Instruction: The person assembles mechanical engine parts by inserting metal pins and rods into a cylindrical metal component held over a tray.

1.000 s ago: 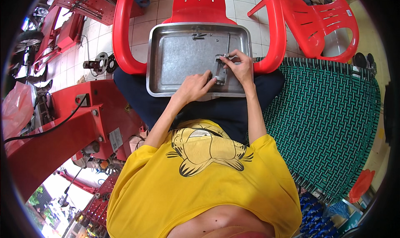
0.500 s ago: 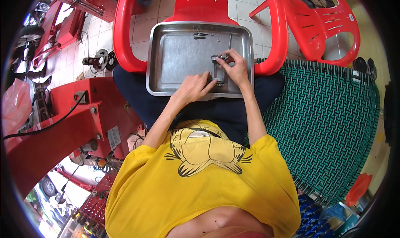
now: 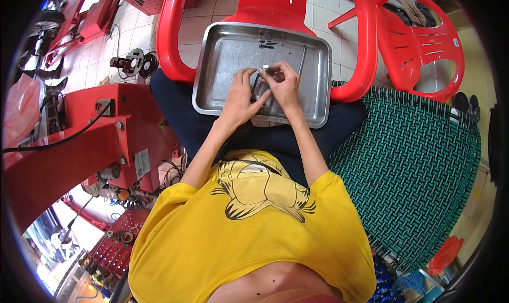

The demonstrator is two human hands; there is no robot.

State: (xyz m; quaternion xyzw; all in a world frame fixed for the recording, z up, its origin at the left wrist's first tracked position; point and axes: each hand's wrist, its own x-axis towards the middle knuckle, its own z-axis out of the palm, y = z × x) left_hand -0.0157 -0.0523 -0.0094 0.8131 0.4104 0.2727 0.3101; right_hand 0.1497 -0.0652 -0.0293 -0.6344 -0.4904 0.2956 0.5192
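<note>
A shallow steel tray (image 3: 218, 104) rests on the front of a red plastic chair, over my lap. Inside it my left hand (image 3: 240, 98) holds a dark grey, frame-shaped metal part (image 3: 256, 84) by its left side, fingers along it and thumb near its lower end. The fingers of my right hand (image 3: 285, 86) are closed in a pinch at the part's upper end, beside a small shiny round piece (image 3: 266, 67). My fingers cover much of the part. Several dark bolts (image 3: 267, 44) lie near the tray's far edge. A thin metal rod (image 3: 302, 61) lies to their right.
Behind the tray rises the red chair (image 3: 175, 37); a second red chair (image 3: 424, 43) stands at the far right. A green woven seat (image 3: 408, 170) is at my right. Red machinery (image 3: 106, 122) fills my left side, with a sprocket (image 3: 135, 63) on the tiled floor beyond.
The metal part has shifted left within the tray. My left hand has gone from touching its lower end to holding its side. My right fingers stay at its upper end.
</note>
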